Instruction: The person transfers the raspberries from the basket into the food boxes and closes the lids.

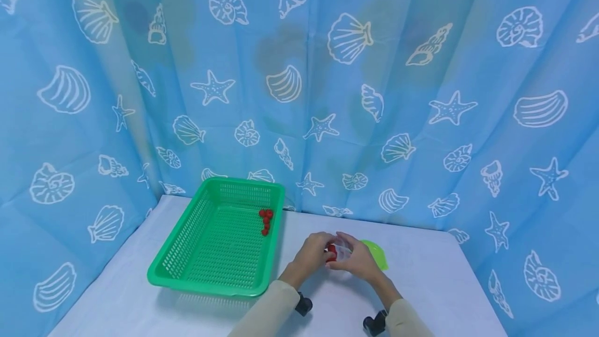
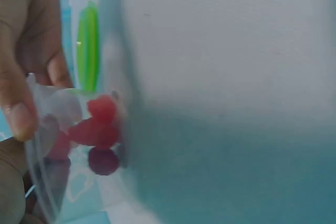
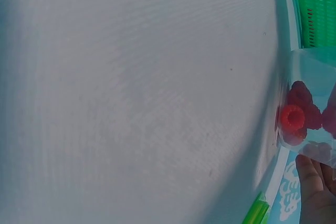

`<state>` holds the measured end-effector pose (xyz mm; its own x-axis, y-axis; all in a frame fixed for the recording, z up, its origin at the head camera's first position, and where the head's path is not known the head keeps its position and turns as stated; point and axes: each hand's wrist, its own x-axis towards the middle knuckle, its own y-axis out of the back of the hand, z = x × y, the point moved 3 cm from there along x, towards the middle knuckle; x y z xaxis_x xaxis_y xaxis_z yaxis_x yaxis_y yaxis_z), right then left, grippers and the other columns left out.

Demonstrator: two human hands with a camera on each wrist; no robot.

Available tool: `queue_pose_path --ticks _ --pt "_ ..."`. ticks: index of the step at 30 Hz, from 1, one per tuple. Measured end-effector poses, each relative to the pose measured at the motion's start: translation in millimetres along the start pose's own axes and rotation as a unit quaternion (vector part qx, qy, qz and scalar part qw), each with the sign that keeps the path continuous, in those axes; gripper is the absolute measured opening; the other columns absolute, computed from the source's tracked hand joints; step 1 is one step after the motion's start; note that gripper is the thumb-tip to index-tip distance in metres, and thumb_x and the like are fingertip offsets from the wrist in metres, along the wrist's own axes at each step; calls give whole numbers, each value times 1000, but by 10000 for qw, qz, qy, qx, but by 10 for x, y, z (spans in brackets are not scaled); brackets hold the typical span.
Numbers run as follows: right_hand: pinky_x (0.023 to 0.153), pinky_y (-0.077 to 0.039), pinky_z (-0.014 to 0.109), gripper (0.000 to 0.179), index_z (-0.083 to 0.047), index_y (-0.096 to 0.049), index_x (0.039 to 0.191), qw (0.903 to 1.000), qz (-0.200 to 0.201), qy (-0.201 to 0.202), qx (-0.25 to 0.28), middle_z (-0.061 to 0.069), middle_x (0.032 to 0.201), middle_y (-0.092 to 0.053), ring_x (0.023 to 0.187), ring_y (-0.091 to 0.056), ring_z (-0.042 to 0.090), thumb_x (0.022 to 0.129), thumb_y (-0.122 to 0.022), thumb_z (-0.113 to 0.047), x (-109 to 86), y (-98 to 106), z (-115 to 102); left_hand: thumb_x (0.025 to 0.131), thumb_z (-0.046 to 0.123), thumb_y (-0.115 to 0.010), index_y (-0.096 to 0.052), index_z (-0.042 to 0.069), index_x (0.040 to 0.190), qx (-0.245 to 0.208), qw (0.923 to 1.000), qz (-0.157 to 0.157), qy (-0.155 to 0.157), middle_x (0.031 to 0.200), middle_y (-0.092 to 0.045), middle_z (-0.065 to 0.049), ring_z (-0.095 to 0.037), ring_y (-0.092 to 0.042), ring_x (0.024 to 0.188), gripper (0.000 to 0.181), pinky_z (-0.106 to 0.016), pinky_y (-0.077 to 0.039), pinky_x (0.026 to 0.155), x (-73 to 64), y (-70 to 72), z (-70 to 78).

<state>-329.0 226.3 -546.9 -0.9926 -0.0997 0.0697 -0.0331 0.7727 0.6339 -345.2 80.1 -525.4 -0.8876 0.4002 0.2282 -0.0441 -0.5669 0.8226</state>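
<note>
A clear plastic container with several raspberries at its bottom is between both hands. My left hand grips it from the left, thumb and fingers curled about its side. From the right, my right hand holds the opposite side, its fingertips near the rim in the left wrist view. Red fruit shows beside the left fingers. The hands hide much of the container in the head view. A lime-green lid lies just beyond the right hand.
A large green basket stands to the left on the white-covered table, with several raspberries along its right side. Behind the table hangs a blue curtain printed with white shells. Black wrist cameras sit under both wrists.
</note>
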Motion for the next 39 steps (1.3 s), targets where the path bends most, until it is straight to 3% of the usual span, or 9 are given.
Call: queue_pose_path --ticks 5,9,13,16,21,23,26,33,39 --pt "102 -37 63 103 -17 -46 145 9999 -63 -42 70 3 138 -56 134 -44 32 58 -89 -53 31 -3 13 84 11 -77 -70 11 114 201 9995 254 31 105 -70 -3 -14 -67 97 31 -20 -54 81 113 245 80" --pt "102 -37 62 106 -15 -45 145 9997 -162 -38 167 1 136 -58 133 -46 30 58 -89 -55 43 -11 5 85 12 -76 -68 10 117 157 9984 542 -80 108 -70 -4 -17 -67 100 33 -22 -54 83 235 627 185" --pt "101 -38 61 102 -15 -46 145 9998 -87 -42 184 1 136 -58 132 -46 30 60 -90 -48 42 34 -29 87 10 -74 -66 6 119 -376 9958 799 -244 109 -69 -8 -21 -67 100 34 -27 -55 83 375 1027 184" --pt "99 -41 60 100 -15 -46 144 9999 -34 -38 119 2 136 -58 132 -46 32 60 -91 -44 46 44 -54 86 8 -74 -66 2 117 -945 9894 1072 -240 107 -69 -12 -23 -67 97 33 -31 -56 83 452 1300 9" --pt "98 -44 58 103 -16 -46 145 9998 -162 -69 82 1 135 -59 133 -45 32 59 -90 -49 37 -13 -28 83 0 -75 -69 -3 107 -1695 9709 1692 77 97 -71 -15 -27 -69 88 25 -35 -57 78 449 1595 -509" --pt "98 -43 58 104 -16 -46 145 9997 -190 -99 105 1 135 -59 133 -45 32 58 -90 -51 34 -24 -6 83 -2 -74 -69 -4 103 -1804 9677 1750 175 94 -71 -16 -29 -69 87 21 -37 -57 77 413 1632 -698" --pt "98 -44 58 104 -17 -46 145 9997 -165 -137 90 1 135 -59 133 -45 32 57 -90 -51 18 -14 10 84 -3 -71 -69 -6 101 -1789 9706 1583 306 93 -70 -17 -31 -68 88 17 -41 -57 77 340 1599 -923" --pt "98 -45 56 100 -15 -45 145 9997 -169 -106 156 3 136 -58 133 -44 33 62 -90 -44 3 27 -3 85 -7 -68 -69 -8 105 -1580 9791 1036 753 100 -69 -20 -35 -65 95 20 -43 -56 80 138 1331 -1356" --pt "97 -46 55 101 -16 -45 146 9994 -248 -84 237 1 136 -58 133 -45 31 61 -90 -46 -3 9 -12 83 -13 -65 -72 -8 98 -1133 9857 983 771 96 -70 -20 -35 -66 92 18 -44 -56 77 -12 1150 -1607"
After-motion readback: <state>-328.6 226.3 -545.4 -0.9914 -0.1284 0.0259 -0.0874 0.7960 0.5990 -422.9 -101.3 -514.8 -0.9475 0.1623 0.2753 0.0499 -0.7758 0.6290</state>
